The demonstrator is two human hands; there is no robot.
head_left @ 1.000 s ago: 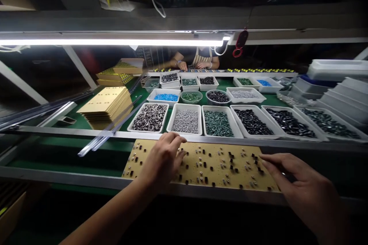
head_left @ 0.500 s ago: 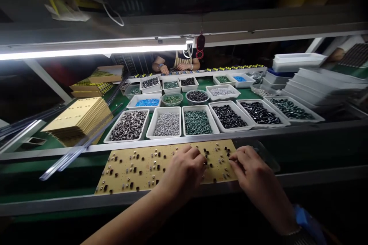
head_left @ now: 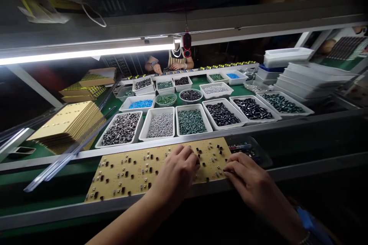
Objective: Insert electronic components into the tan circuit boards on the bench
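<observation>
A long yellow circuit board (head_left: 129,170) dotted with small black and silver parts lies on the green conveyor in front of me. My left hand (head_left: 175,176) rests on the board's right half, fingers curled, fingertips touching the parts. My right hand (head_left: 250,182) lies at the board's right end, fingers bent down onto its corner. I cannot see anything held in either hand. Just right of the board sits a clear shallow tray (head_left: 253,153) with small items in it.
White trays of small components (head_left: 161,124) fill the shelf behind the board. A stack of blank yellow boards (head_left: 67,124) lies at the left, empty white trays (head_left: 301,80) are stacked at the right. A person (head_left: 172,61) works at the far side.
The board has slid left along the conveyor and the view has swung right. My left hand moved from the board's left part to its right half; my right hand drew in to the corner.
</observation>
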